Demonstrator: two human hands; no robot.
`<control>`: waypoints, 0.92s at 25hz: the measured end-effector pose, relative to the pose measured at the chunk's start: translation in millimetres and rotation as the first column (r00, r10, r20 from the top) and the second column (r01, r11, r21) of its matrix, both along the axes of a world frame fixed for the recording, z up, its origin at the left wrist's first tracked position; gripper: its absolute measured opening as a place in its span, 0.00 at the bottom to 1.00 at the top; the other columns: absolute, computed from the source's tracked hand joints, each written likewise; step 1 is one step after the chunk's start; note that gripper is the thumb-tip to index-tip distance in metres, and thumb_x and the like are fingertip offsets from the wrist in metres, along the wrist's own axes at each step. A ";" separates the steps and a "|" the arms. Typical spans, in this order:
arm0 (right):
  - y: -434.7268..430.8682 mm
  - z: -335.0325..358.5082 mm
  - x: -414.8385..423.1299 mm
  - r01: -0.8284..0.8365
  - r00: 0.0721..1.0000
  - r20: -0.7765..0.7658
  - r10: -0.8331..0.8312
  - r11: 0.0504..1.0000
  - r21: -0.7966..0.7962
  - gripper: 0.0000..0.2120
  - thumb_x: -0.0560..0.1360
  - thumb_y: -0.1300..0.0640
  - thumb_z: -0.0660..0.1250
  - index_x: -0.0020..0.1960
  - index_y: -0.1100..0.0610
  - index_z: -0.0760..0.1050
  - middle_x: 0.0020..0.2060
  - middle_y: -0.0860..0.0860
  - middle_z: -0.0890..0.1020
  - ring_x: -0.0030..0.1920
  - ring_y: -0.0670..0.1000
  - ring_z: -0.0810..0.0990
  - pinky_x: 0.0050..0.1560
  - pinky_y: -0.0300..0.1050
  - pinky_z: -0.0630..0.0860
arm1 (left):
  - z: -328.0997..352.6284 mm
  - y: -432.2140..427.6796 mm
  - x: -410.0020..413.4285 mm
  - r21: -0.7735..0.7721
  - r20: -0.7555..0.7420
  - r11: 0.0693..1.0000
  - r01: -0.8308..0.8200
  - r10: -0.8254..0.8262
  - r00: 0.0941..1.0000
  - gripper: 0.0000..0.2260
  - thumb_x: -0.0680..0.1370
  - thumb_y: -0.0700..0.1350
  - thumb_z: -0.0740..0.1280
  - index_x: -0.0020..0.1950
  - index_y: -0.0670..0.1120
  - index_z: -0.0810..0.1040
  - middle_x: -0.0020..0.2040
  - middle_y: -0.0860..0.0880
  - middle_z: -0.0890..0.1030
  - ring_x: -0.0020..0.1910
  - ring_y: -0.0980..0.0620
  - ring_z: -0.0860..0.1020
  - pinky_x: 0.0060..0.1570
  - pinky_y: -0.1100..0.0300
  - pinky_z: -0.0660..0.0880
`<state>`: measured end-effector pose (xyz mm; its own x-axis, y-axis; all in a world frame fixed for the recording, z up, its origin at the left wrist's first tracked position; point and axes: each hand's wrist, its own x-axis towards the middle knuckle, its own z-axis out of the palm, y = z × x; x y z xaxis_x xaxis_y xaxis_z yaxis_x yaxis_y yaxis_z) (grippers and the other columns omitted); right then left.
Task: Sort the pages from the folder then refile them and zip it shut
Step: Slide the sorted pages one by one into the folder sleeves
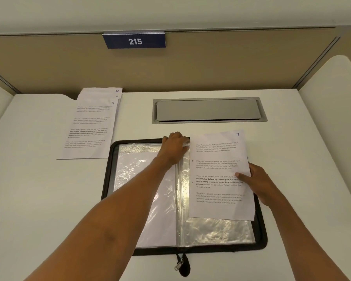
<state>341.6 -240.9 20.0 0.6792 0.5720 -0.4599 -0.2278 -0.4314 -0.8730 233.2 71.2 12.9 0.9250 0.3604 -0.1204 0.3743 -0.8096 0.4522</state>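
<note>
One view only, head camera, looking down. Your zip folder [262, 236] lay open and flat at lower centre of the frame on the white desk [39, 199], its clear sleeves [217, 232] spread both ways. Your left hand [175, 147] reached to the folder's top edge by the spine, fingers curled, apparently pinching the mouth of one sleeve; which leaf, I could not tell. Your right hand [259, 183] pinched page 7 [217, 175] at its right edge, thumb on top. The sheet lay slightly tilted over the right-hand sleeves. The other pages [91, 126], corners marked 8 and 10, sat fanned at upper left, apart from the folder.

Handling, by judgement: the page is light and limp and would buckle if shoved. The film looks slick, crinkled and probably clingy. Grip the sheet by its long sides and lead with a short edge.

Hard to read: left fingertips hidden, print blurred, the stack's middle number unclear. The zip pull [179, 264] showed at bottom centre.
</note>
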 end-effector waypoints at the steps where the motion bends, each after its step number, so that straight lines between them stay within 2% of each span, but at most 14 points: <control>1: -1.2 0.8 0.3 0.017 1.000 0.021 -0.016 1.000 -0.014 0.15 0.79 0.60 0.72 0.64 0.51 0.80 0.56 0.48 0.87 0.53 0.51 0.87 0.56 0.53 0.82 | -0.1 1.3 4.1 -0.012 -0.003 0.999 0.042 -0.042 0.999 0.17 0.82 0.45 0.67 0.71 0.50 0.78 0.63 0.46 0.77 0.66 0.45 0.72 0.64 0.48 0.63; 4: -7.8 5.4 2.8 0.084 0.995 0.060 -0.083 0.996 -0.021 0.13 0.79 0.62 0.72 0.60 0.49 0.81 0.54 0.48 0.87 0.51 0.49 0.87 0.53 0.48 0.82 | 2.5 0.3 17.0 -0.034 -0.033 0.990 0.140 -0.141 0.989 0.16 0.81 0.44 0.69 0.69 0.50 0.79 0.62 0.47 0.77 0.64 0.46 0.72 0.61 0.51 0.62; 6: -16.7 13.3 7.8 0.155 0.985 0.076 -0.155 0.988 0.000 0.14 0.79 0.62 0.72 0.61 0.51 0.81 0.55 0.48 0.87 0.51 0.47 0.87 0.50 0.42 0.82 | 4.8 -1.8 24.2 -0.047 -0.039 0.986 0.162 -0.164 0.986 0.14 0.80 0.44 0.71 0.65 0.48 0.80 0.60 0.48 0.78 0.62 0.47 0.73 0.61 0.52 0.62; 8: -25.8 23.9 15.3 0.216 0.970 0.107 -0.217 0.976 0.022 0.16 0.78 0.63 0.72 0.65 0.53 0.80 0.55 0.47 0.86 0.51 0.46 0.86 0.49 0.39 0.81 | 6.2 -2.4 27.9 -0.038 -0.001 0.987 0.159 -0.159 0.987 0.08 0.79 0.43 0.72 0.58 0.48 0.81 0.55 0.49 0.79 0.59 0.47 0.74 0.57 0.54 0.62; 10: -31.5 34.9 23.4 0.265 0.953 0.144 -0.267 0.964 0.034 0.16 0.79 0.64 0.71 0.66 0.55 0.79 0.54 0.45 0.86 0.50 0.44 0.86 0.51 0.41 0.81 | 6.3 -3.1 28.1 0.003 0.051 0.988 0.152 -0.152 0.987 0.03 0.79 0.42 0.72 0.52 0.48 0.82 0.51 0.51 0.81 0.55 0.48 0.75 0.54 0.56 0.60; 12: -33.6 42.7 32.1 0.304 0.935 0.174 -0.309 0.951 0.055 0.17 0.79 0.64 0.71 0.66 0.55 0.79 0.51 0.40 0.85 0.49 0.41 0.85 0.50 0.39 0.82 | 5.6 -5.4 26.2 0.055 0.092 0.986 0.155 -0.159 0.983 0.02 0.79 0.43 0.72 0.51 0.49 0.83 0.49 0.52 0.83 0.52 0.48 0.76 0.54 0.55 0.62; 14: -29.8 50.7 38.7 0.327 0.919 0.198 -0.340 0.940 0.096 0.16 0.79 0.64 0.71 0.66 0.54 0.79 0.48 0.37 0.86 0.52 0.42 0.84 0.46 0.33 0.81 | 2.6 -7.1 22.9 0.092 0.132 0.983 0.160 -0.172 0.976 0.02 0.80 0.43 0.72 0.52 0.48 0.83 0.47 0.51 0.84 0.51 0.48 0.77 0.56 0.54 0.64; 17: -14.6 69.1 45.0 0.361 0.872 0.273 -0.406 0.911 0.201 0.15 0.80 0.62 0.71 0.66 0.54 0.79 0.49 0.38 0.86 0.56 0.45 0.84 0.50 0.34 0.81 | -2.4 -7.4 16.5 0.166 0.227 0.974 0.155 -0.191 0.955 0.01 0.79 0.43 0.72 0.49 0.48 0.84 0.45 0.50 0.84 0.49 0.47 0.77 0.54 0.53 0.65; 20: 14.0 98.3 53.6 0.319 0.822 0.374 -0.430 0.891 0.324 0.13 0.80 0.61 0.71 0.65 0.56 0.80 0.55 0.42 0.85 0.58 0.47 0.84 0.57 0.40 0.81 | -8.9 -9.5 10.7 0.225 0.300 0.967 0.118 -0.184 0.936 0.01 0.78 0.44 0.74 0.48 0.49 0.84 0.46 0.51 0.84 0.48 0.48 0.76 0.50 0.53 0.64; 23: 52.9 129.0 64.5 0.211 0.786 0.489 -0.378 0.908 0.362 0.11 0.81 0.60 0.70 0.63 0.54 0.80 0.55 0.45 0.85 0.56 0.45 0.84 0.55 0.39 0.81 | -16.2 -12.6 2.0 0.209 0.315 0.970 0.124 -0.187 0.930 0.01 0.79 0.45 0.74 0.48 0.49 0.86 0.46 0.53 0.86 0.48 0.48 0.78 0.50 0.54 0.62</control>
<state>406.1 -187.9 149.0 0.9217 0.3463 0.1749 0.2374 -0.1469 -0.9602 235.2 58.6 -3.4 0.9468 0.1956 0.2553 0.0921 -0.9255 0.3675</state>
